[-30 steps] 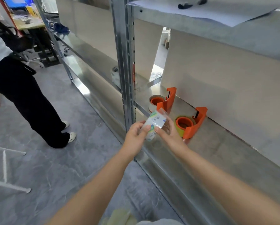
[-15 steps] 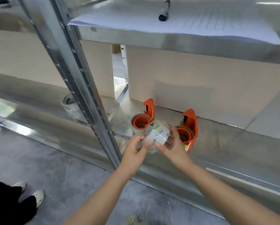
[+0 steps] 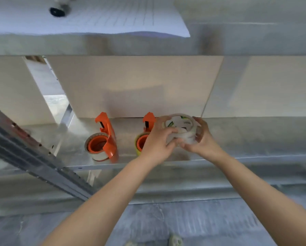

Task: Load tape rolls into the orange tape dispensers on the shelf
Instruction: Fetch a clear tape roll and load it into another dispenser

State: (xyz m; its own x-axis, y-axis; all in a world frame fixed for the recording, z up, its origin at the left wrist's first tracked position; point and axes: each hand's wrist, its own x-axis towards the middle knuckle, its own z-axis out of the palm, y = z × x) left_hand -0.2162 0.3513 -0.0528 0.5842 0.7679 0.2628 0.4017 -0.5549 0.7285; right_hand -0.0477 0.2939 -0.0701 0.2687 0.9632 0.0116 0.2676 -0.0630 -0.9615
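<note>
Two orange tape dispensers stand on the metal shelf (image 3: 246, 139). The left dispenser (image 3: 104, 139) carries a clear tape roll. The right dispenser (image 3: 145, 132) carries a yellowish roll and is partly hidden behind my left hand (image 3: 157, 142). Both my hands hold a clear tape roll (image 3: 181, 127) with a white, green-marked label, just right of the right dispenser and above the shelf. My right hand (image 3: 201, 139) grips its right side, my left hand its left side.
A slanted steel upright (image 3: 33, 157) crosses the left foreground. The upper shelf holds a sheet of lined paper (image 3: 95, 16) with a black marker (image 3: 59, 9) on it. Beige panels (image 3: 131, 86) back the shelf. Grey floor lies below.
The view has swung to face the shelf squarely. Both hands have carried the tape roll from in front of the dispensers to the right of the right one.
</note>
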